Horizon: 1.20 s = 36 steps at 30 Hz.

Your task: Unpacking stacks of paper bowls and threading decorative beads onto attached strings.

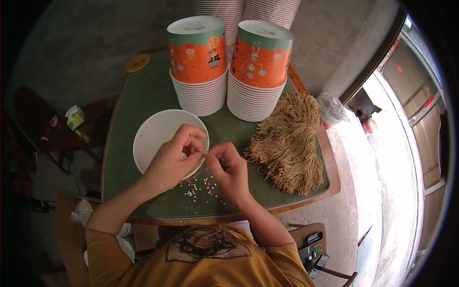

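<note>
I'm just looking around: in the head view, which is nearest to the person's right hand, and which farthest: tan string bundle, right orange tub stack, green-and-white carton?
1. Tan string bundle: just right of the right hand.
2. Right orange tub stack: beyond the hand, toward the table's back.
3. Green-and-white carton: far left, off the table.

On my screen I see a mustard-yellow shirt (210,272) with short, loose sleeves (109,253). Its front carries a large print (208,243) in black, brown and beige, with pointed corners; I cannot read its figure. The forearms (120,204) and hands (230,173) are bare.
</note>
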Motion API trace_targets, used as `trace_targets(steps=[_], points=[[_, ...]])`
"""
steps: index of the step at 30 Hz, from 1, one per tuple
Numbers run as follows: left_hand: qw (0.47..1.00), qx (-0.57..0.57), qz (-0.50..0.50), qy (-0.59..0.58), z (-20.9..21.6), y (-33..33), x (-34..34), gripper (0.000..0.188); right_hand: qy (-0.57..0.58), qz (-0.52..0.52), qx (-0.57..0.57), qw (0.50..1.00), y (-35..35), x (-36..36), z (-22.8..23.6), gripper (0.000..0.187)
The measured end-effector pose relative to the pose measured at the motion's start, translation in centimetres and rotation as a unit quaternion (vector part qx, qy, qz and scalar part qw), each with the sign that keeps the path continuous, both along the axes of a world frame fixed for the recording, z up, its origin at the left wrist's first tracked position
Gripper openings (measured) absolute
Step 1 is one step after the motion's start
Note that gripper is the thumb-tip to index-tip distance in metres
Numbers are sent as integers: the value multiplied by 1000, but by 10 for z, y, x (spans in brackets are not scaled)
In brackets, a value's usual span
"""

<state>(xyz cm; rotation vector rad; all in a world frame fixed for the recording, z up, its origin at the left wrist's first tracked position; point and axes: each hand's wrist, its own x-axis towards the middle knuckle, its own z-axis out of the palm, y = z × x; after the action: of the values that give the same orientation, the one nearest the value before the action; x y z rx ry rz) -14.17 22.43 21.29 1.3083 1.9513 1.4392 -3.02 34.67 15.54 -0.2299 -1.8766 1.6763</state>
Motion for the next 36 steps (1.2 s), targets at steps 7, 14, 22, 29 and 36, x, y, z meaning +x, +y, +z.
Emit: trace_targets(steps=[7,14,22,29,36], points=[[1000,15,-18,14,-2,2,-1,32,16,-2,-67,998,2,-3,-4,13],[1000,13,-22,13,-2,1,-2,31,35,-87,205,974,1,1,3,24],[999,7,-21,23,2,2,0,31,53,-98,276,955,5,0,2,27],[999,-25,-19,14,6,3,1,36,34,-95,280,955,8,1,1,25],[999,-26,-18,41,2,1,4,39,26,-38,146,988,4,-1,1,16]])
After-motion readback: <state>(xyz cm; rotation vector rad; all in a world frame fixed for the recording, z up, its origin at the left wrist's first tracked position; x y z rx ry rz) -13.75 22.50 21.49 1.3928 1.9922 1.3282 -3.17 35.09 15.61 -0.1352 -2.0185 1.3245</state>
